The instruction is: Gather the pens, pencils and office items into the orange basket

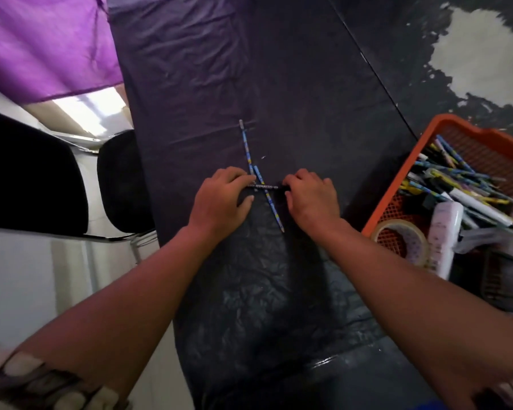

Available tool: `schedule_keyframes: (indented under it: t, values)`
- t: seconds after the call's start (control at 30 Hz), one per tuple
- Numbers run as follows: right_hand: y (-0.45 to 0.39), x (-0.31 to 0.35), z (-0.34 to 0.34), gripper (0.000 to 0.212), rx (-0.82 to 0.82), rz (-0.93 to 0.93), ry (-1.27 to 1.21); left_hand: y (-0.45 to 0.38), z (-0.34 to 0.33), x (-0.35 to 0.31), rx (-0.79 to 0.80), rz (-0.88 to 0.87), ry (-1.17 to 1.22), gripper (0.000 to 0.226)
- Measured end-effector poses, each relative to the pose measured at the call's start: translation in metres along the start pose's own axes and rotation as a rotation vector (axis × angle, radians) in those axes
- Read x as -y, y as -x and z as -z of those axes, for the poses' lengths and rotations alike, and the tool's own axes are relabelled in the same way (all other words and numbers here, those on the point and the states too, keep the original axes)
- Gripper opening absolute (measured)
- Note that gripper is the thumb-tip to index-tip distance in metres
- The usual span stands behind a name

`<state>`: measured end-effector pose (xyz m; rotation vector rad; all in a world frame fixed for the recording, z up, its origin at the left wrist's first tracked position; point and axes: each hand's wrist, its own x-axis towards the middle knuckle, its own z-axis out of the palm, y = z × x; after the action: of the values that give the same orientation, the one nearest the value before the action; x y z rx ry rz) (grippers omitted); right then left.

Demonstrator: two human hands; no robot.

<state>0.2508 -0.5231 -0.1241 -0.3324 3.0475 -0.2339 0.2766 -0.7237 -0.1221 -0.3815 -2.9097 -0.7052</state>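
1. Head view: your left hand (219, 196) and right hand (311, 196) rest on the dark plastic-covered tabletop (279, 291), near each other, palms down.
2. A black pen (265, 187) lies crosswise between them. Left fingers (243, 176) are curled onto one end; right fingers (290, 184) are curled onto the other end.
3. Two blue patterned pencils remain on the tabletop: the longer pencil (245, 143) extends away from your left hand; the shorter pencil (271, 205) crosses under the pen and points toward you.
4. The orange basket (397, 179) sits at the right edge, well apart from the hands.
5. The basket holds a pile of pens and pencils (456, 184), a tape roll (409, 241) and a white item (444, 232) that cannot be identified.
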Motion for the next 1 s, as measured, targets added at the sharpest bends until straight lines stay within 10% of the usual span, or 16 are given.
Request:
schedule_keyframes:
  t: [0.4,0.67,1.0]
  values:
    - [0.067,-0.044,0.073,0.022,-0.342,0.05,-0.055,-0.021,0.013,-0.078,-0.064,-0.219,-0.009,0.023]
    - [0.146,-0.137,0.117,0.054,-0.539,-0.245,-0.121,-0.052,-0.007,-0.186,-0.046,-0.361,0.079,0.023]
    - [0.224,-0.241,0.088,0.069,-0.372,-0.637,-0.139,-0.09,-0.069,-0.312,0.03,-0.452,0.177,0.025]
